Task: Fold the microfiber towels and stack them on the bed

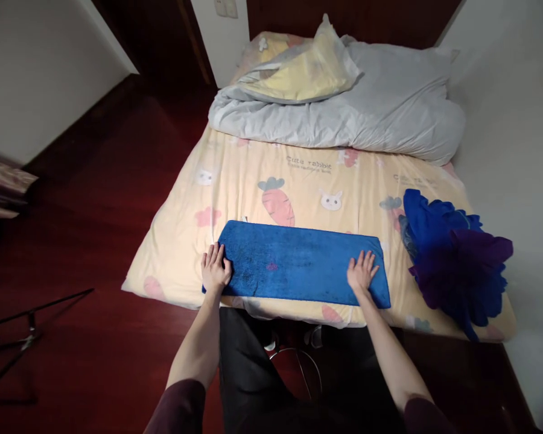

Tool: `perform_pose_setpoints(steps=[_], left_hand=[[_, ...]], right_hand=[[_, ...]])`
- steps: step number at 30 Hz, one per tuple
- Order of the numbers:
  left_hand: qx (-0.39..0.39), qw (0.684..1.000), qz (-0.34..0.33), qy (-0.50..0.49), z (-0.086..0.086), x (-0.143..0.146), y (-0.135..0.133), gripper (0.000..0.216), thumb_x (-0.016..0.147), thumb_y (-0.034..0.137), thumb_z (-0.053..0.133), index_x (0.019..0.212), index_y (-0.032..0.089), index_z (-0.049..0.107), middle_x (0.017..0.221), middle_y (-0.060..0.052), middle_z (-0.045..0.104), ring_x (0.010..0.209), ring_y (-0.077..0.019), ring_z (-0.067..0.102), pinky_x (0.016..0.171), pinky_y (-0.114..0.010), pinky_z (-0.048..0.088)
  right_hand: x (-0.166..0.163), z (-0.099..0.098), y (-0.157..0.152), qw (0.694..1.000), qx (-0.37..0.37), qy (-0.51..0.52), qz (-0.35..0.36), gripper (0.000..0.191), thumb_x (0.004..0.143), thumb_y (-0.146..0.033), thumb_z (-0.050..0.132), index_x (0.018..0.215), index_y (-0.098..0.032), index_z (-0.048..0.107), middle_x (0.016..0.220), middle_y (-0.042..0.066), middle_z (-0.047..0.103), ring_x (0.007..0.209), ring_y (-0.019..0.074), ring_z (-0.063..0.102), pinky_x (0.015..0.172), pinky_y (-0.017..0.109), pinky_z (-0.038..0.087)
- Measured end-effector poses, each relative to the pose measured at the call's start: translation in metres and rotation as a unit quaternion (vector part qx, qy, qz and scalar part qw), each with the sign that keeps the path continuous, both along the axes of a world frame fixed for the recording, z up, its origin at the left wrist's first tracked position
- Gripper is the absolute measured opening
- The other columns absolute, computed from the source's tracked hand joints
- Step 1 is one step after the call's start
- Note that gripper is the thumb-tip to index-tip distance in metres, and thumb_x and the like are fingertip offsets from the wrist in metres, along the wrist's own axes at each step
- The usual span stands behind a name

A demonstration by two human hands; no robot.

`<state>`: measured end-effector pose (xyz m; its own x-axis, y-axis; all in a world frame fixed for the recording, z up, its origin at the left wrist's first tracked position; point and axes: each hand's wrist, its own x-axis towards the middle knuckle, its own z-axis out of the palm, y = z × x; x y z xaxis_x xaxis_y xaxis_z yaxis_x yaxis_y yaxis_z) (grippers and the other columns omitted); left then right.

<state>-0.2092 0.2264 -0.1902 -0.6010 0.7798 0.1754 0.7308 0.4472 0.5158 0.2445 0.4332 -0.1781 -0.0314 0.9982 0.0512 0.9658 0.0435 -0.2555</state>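
A blue towel (298,262) lies spread in a long flat rectangle near the front edge of the bed. Dark specks and a small purple mark show on its left half. My left hand (216,269) rests on the towel's left end, fingers spread and pointing away from me. On the right end of the towel lies my right hand (362,272), flat with its fingers apart. Neither hand grips the cloth. A heap of blue and purple cloths (457,259) sits on the bed to the right of the towel.
The bed's yellow sheet (239,163) has carrot and rabbit prints. Toward the headboard lie a grey quilt (389,96) and a yellow pillow (312,69). A wall borders the bed's right side. Black stand legs (29,322) stand on the dark red floor at left.
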Motion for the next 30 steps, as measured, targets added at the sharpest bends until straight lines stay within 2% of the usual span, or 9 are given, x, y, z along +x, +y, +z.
perform_pose_setpoints(steps=[1, 3, 7, 9, 11, 16, 23, 27, 30], left_hand=[[0.003, 1.000, 0.002, 0.008, -0.001, 0.000, 0.000, 0.065, 0.092, 0.025, 0.045, 0.158, 0.020, 0.045, 0.166, -0.009, 0.037, 0.157, -0.0264, 0.029, 0.130, -0.051, 0.014], [0.009, 1.000, 0.003, 0.022, -0.003, 0.000, 0.000, 0.063, 0.093, 0.026, 0.044, 0.155, 0.020, 0.048, 0.165, -0.009, 0.040, 0.156, -0.0252, 0.031, 0.129, -0.049, 0.016], [0.029, 0.999, 0.001, 0.036, -0.006, -0.001, -0.002, 0.060, 0.094, 0.027, 0.044, 0.153, 0.018, 0.050, 0.164, -0.010, 0.042, 0.155, -0.0258, 0.033, 0.129, -0.049, 0.019], [0.034, 0.999, 0.001, 0.035, -0.008, -0.001, -0.002, 0.061, 0.093, 0.027, 0.044, 0.153, 0.018, 0.050, 0.164, -0.010, 0.042, 0.154, -0.0272, 0.034, 0.128, -0.050, 0.019], [0.033, 0.999, -0.001, 0.032, -0.009, -0.002, -0.002, 0.062, 0.092, 0.026, 0.045, 0.153, 0.018, 0.051, 0.163, -0.011, 0.043, 0.154, -0.0286, 0.035, 0.128, -0.052, 0.020], [0.042, 0.998, -0.004, 0.049, -0.006, 0.000, -0.001, 0.060, 0.092, 0.026, 0.045, 0.150, 0.016, 0.054, 0.160, -0.013, 0.048, 0.152, -0.0285, 0.038, 0.127, -0.051, 0.023], [0.050, 0.998, -0.009, 0.044, -0.005, 0.000, -0.001, 0.062, 0.090, 0.025, 0.048, 0.151, 0.016, 0.053, 0.160, -0.013, 0.047, 0.152, -0.0304, 0.038, 0.126, -0.053, 0.023], [0.050, 0.998, -0.009, 0.045, -0.005, 0.000, -0.001, 0.062, 0.090, 0.025, 0.048, 0.151, 0.016, 0.054, 0.160, -0.013, 0.047, 0.151, -0.0304, 0.039, 0.126, -0.053, 0.023], [0.053, 0.997, -0.010, 0.048, -0.006, 0.000, 0.000, 0.062, 0.090, 0.025, 0.048, 0.151, 0.015, 0.054, 0.160, -0.014, 0.047, 0.151, -0.0305, 0.039, 0.127, -0.053, 0.023]], right_hand=[[-0.029, 0.002, -0.012, 1.000, 0.008, 0.001, 0.028, 0.063, 0.106, -0.034, 0.028, 0.161, -0.004, 0.032, 0.170, 0.023, 0.019, 0.160, 0.0353, 0.009, 0.124, 0.070, 0.010], [-0.093, 0.005, -0.041, 0.987, 0.004, 0.014, 0.159, 0.062, 0.106, -0.034, 0.032, 0.161, -0.005, 0.034, 0.171, 0.019, 0.018, 0.161, 0.0329, 0.009, 0.127, 0.064, 0.009], [-0.206, 0.006, -0.093, 0.930, -0.015, 0.066, 0.361, 0.062, 0.108, -0.041, 0.037, 0.163, -0.013, 0.031, 0.172, 0.010, 0.019, 0.161, 0.0254, 0.010, 0.131, 0.054, 0.008], [-0.234, 0.004, -0.099, 0.914, -0.020, 0.080, 0.397, 0.062, 0.109, -0.045, 0.037, 0.162, -0.014, 0.032, 0.172, 0.009, 0.019, 0.161, 0.0233, 0.012, 0.131, 0.051, 0.008], [-0.240, 0.003, -0.093, 0.901, -0.025, 0.084, 0.426, 0.060, 0.109, -0.045, 0.036, 0.161, -0.015, 0.035, 0.171, 0.008, 0.023, 0.161, 0.0214, 0.015, 0.132, 0.049, 0.009], [-0.184, 0.001, -0.046, 0.890, -0.030, 0.072, 0.449, 0.056, 0.109, -0.041, 0.036, 0.161, -0.018, 0.036, 0.168, 0.006, 0.032, 0.158, 0.0176, 0.023, 0.132, 0.044, 0.012], [-0.037, -0.010, 0.034, 0.965, -0.002, 0.004, 0.261, 0.061, 0.109, -0.042, 0.029, 0.164, -0.015, 0.029, 0.170, 0.007, 0.028, 0.159, 0.0200, 0.020, 0.131, 0.046, 0.013], [0.037, -0.014, 0.076, 0.981, -0.010, -0.031, 0.191, 0.062, 0.109, -0.041, 0.026, 0.165, -0.014, 0.026, 0.170, 0.007, 0.028, 0.160, 0.0206, 0.019, 0.131, 0.047, 0.014], [0.069, -0.017, 0.099, 0.984, -0.002, -0.039, 0.175, 0.062, 0.108, -0.039, 0.025, 0.165, -0.014, 0.026, 0.170, 0.007, 0.029, 0.159, 0.0195, 0.020, 0.131, 0.045, 0.017]])
